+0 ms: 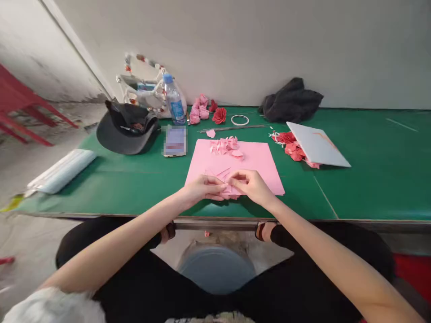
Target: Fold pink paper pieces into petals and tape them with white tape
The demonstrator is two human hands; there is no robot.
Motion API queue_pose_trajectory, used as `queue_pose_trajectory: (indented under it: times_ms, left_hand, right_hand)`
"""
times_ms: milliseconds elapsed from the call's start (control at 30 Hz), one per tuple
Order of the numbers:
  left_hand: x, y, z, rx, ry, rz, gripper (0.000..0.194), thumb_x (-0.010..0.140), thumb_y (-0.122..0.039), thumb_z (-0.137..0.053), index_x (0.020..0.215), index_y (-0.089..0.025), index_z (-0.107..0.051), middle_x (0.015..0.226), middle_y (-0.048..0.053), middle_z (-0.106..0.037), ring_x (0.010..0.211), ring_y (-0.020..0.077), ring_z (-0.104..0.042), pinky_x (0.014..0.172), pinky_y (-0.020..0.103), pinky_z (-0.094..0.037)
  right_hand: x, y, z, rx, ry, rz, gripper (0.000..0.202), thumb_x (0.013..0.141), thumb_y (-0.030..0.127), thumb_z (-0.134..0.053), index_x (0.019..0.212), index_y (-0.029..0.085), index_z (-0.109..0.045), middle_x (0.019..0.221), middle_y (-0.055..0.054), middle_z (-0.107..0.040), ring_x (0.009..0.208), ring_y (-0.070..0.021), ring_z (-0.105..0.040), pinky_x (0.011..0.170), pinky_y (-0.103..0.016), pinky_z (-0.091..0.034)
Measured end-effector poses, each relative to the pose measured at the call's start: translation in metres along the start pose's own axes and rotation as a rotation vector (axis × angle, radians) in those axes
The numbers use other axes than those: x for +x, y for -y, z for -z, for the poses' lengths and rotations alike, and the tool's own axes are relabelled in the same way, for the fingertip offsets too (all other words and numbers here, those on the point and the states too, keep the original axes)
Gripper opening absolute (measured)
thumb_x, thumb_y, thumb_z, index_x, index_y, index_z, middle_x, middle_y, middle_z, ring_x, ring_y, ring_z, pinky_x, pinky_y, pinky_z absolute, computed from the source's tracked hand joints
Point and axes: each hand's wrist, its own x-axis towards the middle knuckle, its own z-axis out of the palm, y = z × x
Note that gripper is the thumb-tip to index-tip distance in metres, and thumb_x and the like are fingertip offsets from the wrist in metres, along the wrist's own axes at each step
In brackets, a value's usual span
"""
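Note:
Between both hands, over the near edge of a pink paper stack (259, 161), is a piece of folded pink paper (220, 174) with sharp creases. My left hand (206, 187) grips it from the left, fingers closed, thumb on top. From the right, my right hand (251, 185) pinches the same piece with thumb and fingertips close to the left thumb. My fingers cover part of its near side. Just beyond, several crumpled or folded pink paper pieces (225, 146) lie on the stack.
On the green table (370, 179) stand a water bottle (175, 105), a beaded bag (148, 92), a cap (126, 128) and a phone (175, 141). Red and pink paper flowers (219, 115), a tape roll (239, 120), thin wires (235, 128), dark cloth (291, 101) and a white board (318, 143) lie farther back.

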Motion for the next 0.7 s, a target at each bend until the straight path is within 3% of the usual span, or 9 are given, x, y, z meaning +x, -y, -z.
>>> queue_pose_trajectory:
  times_ms: [100, 200, 367, 700]
  left_hand:
    - [0.0, 0.0, -0.002, -0.007, -0.065, -0.042, 0.03, 0.066, -0.033, -0.082, 0.085, -0.012, -0.072, 0.079, 0.004, -0.072, 0.079, 0.0157, -0.07, 0.079, 0.026, -0.056]
    - [-0.001, -0.001, -0.003, 0.031, -0.127, -0.085, 0.029, 0.065, -0.033, -0.083, 0.082, -0.012, -0.072, 0.074, 0.003, -0.07, 0.072, 0.0134, -0.068, 0.077, 0.027, -0.057]
    - [-0.003, -0.004, -0.005, 0.074, -0.148, -0.099, 0.03, 0.064, -0.032, -0.083, 0.084, -0.011, -0.073, 0.076, 0.005, -0.072, 0.068, 0.0128, -0.067, 0.075, 0.027, -0.057]
    - [-0.003, -0.003, -0.006, 0.109, -0.17, -0.118, 0.028, 0.065, -0.033, -0.081, 0.083, -0.013, -0.075, 0.074, 0.005, -0.074, 0.068, 0.0137, -0.069, 0.073, 0.025, -0.057]
  right_hand:
    - [-0.004, 0.004, 0.0, 0.065, -0.011, -0.091, 0.032, 0.083, 0.048, -0.061, 0.084, 0.016, -0.064, 0.079, -0.003, -0.068, 0.055, -0.0123, -0.064, 0.049, -0.022, -0.048]
    - [-0.007, 0.009, 0.001, 0.12, 0.012, -0.201, 0.035, 0.082, 0.051, -0.06, 0.086, 0.017, -0.062, 0.065, 0.0, -0.065, 0.032, -0.0084, -0.052, 0.03, -0.019, -0.032]
    - [-0.008, 0.013, 0.001, 0.147, 0.038, -0.232, 0.032, 0.081, 0.048, -0.064, 0.079, 0.016, -0.062, 0.04, 0.006, -0.051, 0.027, -0.0077, -0.048, 0.029, -0.016, -0.027]
    - [-0.006, 0.008, 0.001, 0.188, 0.057, -0.227, 0.033, 0.082, 0.049, -0.062, 0.081, 0.016, -0.062, 0.044, 0.003, -0.058, 0.031, -0.0108, -0.052, 0.032, -0.019, -0.037]
